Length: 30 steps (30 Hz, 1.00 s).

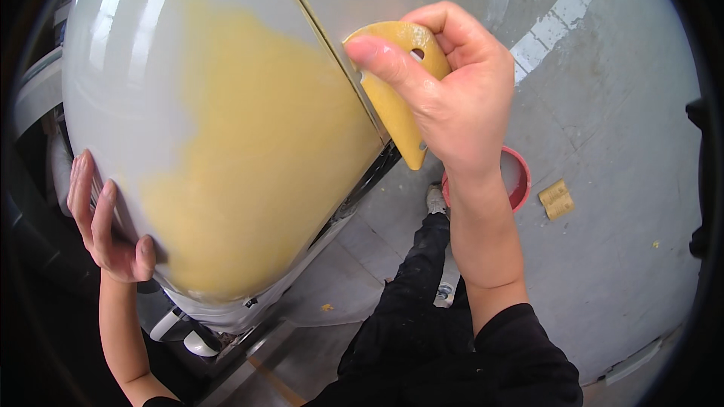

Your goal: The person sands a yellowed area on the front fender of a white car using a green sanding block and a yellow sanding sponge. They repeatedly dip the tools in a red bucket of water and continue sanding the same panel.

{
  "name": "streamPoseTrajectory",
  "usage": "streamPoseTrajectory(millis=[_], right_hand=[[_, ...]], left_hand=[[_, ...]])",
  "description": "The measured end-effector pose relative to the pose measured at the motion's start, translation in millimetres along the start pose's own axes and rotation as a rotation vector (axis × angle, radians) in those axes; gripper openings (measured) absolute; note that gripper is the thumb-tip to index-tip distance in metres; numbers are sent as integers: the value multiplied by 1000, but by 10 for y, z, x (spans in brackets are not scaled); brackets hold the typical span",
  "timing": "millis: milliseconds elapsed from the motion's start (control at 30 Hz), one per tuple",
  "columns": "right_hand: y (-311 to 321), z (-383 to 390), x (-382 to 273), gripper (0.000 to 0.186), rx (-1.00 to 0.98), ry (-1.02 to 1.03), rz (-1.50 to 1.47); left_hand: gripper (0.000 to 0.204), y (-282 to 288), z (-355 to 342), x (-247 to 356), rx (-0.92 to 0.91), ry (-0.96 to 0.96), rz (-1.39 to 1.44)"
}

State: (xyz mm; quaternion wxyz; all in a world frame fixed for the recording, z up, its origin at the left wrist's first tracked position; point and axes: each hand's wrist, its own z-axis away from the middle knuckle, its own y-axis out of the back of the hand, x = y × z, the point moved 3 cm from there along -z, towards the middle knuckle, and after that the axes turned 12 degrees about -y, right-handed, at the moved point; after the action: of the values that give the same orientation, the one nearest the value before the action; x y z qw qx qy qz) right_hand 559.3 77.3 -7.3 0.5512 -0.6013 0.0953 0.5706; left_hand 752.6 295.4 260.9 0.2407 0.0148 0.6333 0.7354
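Note:
My right hand point(460, 83) pinches a bent yellow sheet of sandpaper point(400, 109) with punched holes, thumb on its near face and curled fingers behind. The sheet is at the seam along the right of a grey car body panel point(162, 53); whether it touches the panel I cannot tell. A wide, smooth patch of yellow filler point(256, 143) covers much of that panel. At the panel's lower left edge rests my left hand point(109, 226), its fingers spread and nothing visible in it.
A red bucket point(520, 181) with cloudy liquid stands on the grey floor behind my right forearm. Right of it lies another yellow sandpaper piece point(556, 200). My leg point(418, 264) is beside the panel's lower edge. Dark car parts point(38, 218) fill the far left.

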Motion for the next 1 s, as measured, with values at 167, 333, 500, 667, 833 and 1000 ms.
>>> streamPoseTrajectory(millis=[167, 333, 500, 667, 833, 1000], right_hand=[[-46, -100, -148, 21, -43, 31, 65], [-99, -163, -308, 20, -76, 158, 87], [-177, -253, -437, 20, -86, 61, 142], [-218, -326, -582, 20, -70, 194, 210], [-247, -311, -581, 24, -104, 31, 147], [-152, -415, -611, 26, -95, 247, 368]], left_hand=[[65, 6, -12, 9, -2, 2, -1], [63, 7, -28, 20, -3, 2, -5], [61, 9, -49, 30, 14, 1, 20], [61, 6, -75, 36, 31, -13, 27], [61, -10, -84, 33, 27, -3, 16], [62, -12, -86, 25, 29, -14, 17]])
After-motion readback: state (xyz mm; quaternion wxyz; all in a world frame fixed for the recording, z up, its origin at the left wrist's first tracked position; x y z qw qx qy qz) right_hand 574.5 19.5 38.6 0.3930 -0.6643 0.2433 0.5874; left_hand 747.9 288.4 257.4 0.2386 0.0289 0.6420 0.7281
